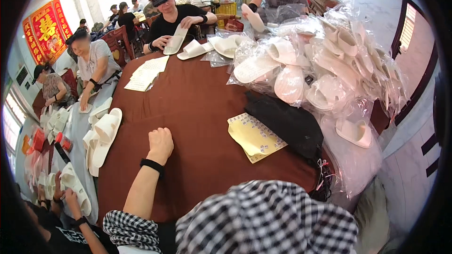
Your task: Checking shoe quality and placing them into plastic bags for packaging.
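Note:
My left hand [160, 143] rests as a closed fist on the brown tablecloth [188, 103], and nothing sticks out of it. A black band circles that wrist, and the sleeve is black-and-white checked. To its left lie white slippers [104, 134], apart from the hand. On the right of the table, yellow printed sheets [254, 136] lie partly under a black cloth [287, 124]. My right hand is not in view; a large fold of checked fabric [268, 221] fills the lower middle and hides what is behind it.
A tall heap of white slippers in clear plastic bags [329, 61] covers the far right. Beyond the table, one person handles a slipper [176, 40]; another holds a slipper [253, 18]. Cream sheets [146, 73] lie far left. More people work along the left side.

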`<state>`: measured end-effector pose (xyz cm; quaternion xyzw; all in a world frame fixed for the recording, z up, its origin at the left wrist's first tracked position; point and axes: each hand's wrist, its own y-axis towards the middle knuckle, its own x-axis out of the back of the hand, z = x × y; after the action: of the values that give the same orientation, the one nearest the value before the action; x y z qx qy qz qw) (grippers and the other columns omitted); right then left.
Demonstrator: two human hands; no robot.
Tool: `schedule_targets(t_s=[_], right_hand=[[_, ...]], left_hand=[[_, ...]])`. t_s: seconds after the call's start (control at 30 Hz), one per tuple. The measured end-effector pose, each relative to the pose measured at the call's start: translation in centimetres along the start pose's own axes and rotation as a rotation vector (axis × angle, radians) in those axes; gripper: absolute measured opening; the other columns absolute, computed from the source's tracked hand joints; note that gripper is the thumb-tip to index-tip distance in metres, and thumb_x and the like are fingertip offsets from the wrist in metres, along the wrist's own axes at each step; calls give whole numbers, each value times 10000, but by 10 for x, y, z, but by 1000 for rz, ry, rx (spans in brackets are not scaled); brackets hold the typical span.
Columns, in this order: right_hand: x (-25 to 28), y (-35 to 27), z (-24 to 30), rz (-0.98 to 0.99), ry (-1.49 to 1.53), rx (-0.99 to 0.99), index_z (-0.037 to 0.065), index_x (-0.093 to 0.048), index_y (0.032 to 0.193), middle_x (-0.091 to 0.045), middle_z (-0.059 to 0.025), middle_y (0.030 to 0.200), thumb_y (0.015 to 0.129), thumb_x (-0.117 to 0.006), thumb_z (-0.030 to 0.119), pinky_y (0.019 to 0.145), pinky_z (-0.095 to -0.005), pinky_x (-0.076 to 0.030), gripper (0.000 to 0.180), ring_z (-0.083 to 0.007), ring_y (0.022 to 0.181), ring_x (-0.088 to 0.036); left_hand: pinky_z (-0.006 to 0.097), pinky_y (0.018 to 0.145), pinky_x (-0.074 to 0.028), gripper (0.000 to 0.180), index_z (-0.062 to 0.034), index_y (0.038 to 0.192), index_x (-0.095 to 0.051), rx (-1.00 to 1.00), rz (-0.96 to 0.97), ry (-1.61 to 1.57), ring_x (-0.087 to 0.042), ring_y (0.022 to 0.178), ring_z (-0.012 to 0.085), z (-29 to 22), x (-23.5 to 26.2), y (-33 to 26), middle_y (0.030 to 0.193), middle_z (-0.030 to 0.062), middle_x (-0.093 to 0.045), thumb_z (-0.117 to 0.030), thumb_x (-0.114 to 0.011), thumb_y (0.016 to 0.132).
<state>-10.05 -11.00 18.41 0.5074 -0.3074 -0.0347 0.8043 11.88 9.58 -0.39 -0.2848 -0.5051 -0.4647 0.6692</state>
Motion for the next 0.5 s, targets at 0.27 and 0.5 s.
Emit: schedule_targets(t_s=[0.27,0.5], right_hand=[[-7,-1,22,212,-93,-30,-8,-705,789,-641,-201,741,715,-633,207,580,-447,-448,238,-317,647,-608],[56,25,20,414,-226,-49,-14,-688,885,-628,-175,814,783,-571,209,641,-428,-437,272,-290,718,-588]], left_hand=[[369,713,-525,93,-125,879,-678,-19,-71,115,-705,850,243,-22,-1,6,881,76,-703,-187,-608,879],[365,690,-495,103,-128,907,-674,-5,-40,135,-693,838,231,-15,1,1,894,65,-695,-199,-600,894]])
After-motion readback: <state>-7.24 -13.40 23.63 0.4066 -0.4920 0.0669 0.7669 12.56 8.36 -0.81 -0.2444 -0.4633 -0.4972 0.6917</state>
